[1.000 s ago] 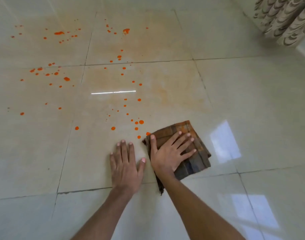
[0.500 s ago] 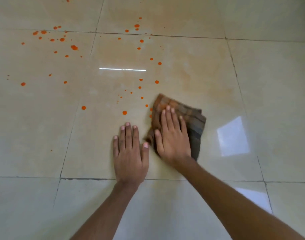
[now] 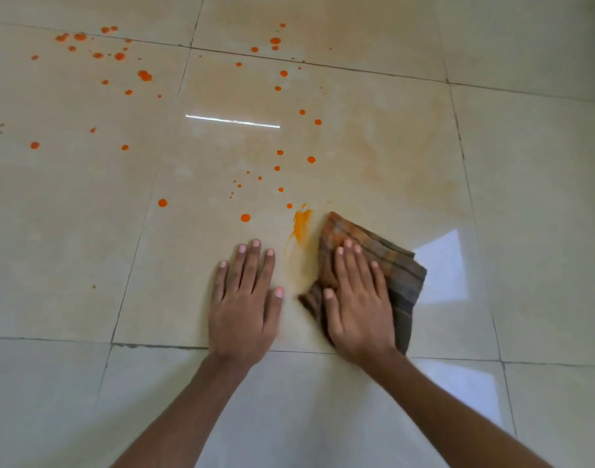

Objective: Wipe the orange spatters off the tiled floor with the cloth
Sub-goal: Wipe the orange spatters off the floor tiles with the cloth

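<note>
Cloth (image 3: 402, 275) is pressed to the floor (image 3: 526, 197) under the right grip (image 3: 357, 309), fingers straight, nothing clasped; left grip (image 3: 243, 309) lies flat and bare alongside. Smear (image 3: 301, 224) lies between the grips, spatters (image 3: 245, 217) farther ahead. Firm overlapping strokes are advised, the hidden underside probably being soiled.

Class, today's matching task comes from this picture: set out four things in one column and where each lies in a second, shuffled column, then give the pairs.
1 left hand
2 right hand
3 smear
4 cloth

A pressed under a hand
B flat on bare floor
C streaked just left of the cloth
D flat on the cloth

Pairs: 1-B; 2-D; 3-C; 4-A
</note>
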